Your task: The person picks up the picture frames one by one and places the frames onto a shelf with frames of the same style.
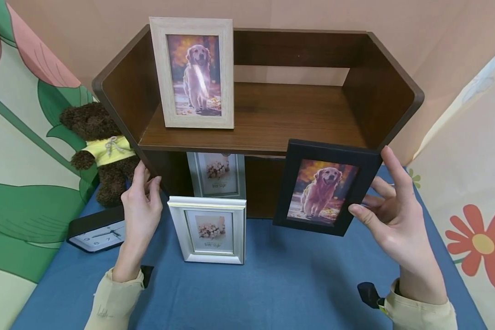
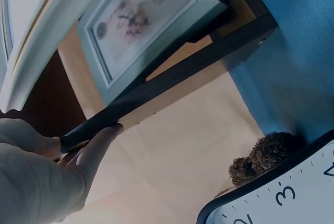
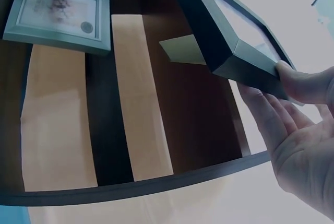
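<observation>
My right hand (image 1: 398, 224) holds a black picture frame (image 1: 319, 190) with a golden dog photo by its right edge, thumb on the front and fingers behind. The frame tilts in front of the shelf's lower compartment; its back stand (image 3: 185, 50) sticks out in the right wrist view. My left hand (image 1: 142, 206) pinches the left side panel of the brown wooden shelf (image 1: 297, 117) between thumb and fingers. Beside it, a silver-white picture frame (image 1: 206, 261) with a flower picture stands on the blue cloth.
A whitish wood picture frame (image 1: 191, 121) stands on the upper shelf at left. In the lower compartment is a grey-green flower frame (image 1: 241, 183). Left of the shelf are a brown teddy bear (image 1: 111, 153) in yellow and a black-rimmed clock (image 1: 99, 236). Blue cloth (image 1: 280, 284) covers the table.
</observation>
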`<state>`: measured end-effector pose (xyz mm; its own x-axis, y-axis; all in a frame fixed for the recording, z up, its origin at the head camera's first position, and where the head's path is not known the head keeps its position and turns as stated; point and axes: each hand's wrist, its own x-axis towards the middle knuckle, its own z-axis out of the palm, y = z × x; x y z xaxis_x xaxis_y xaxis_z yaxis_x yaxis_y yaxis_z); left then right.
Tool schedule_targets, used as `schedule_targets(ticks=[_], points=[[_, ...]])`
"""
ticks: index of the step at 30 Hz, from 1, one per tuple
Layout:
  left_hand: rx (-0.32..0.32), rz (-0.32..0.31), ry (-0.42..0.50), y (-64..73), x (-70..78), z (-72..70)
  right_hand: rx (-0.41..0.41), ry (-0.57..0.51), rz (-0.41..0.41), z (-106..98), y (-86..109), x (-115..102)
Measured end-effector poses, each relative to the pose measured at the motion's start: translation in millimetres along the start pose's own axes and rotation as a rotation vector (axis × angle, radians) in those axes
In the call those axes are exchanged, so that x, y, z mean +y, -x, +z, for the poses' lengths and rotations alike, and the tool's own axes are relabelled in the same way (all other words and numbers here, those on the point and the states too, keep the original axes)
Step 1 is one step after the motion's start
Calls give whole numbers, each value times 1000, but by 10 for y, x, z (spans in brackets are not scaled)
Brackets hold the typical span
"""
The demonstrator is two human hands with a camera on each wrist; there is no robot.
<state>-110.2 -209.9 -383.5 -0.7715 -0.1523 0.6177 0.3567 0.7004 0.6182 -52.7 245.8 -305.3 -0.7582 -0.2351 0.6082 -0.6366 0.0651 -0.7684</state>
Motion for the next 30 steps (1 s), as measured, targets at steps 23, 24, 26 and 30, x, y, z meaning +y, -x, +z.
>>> schedule_targets(ticks=[23,24,26,30], points=[[3,-7,-1,9,15,4,33,-183,-129,62,-287,-137],[3,-9,1,9,16,4,36,-182,-127,66,-298,-147],[2,-12,5,9,17,6,44,-175,-118,72,-314,-170],[3,-14,10,10,21,7,66,-179,-110,80,-349,-204]])
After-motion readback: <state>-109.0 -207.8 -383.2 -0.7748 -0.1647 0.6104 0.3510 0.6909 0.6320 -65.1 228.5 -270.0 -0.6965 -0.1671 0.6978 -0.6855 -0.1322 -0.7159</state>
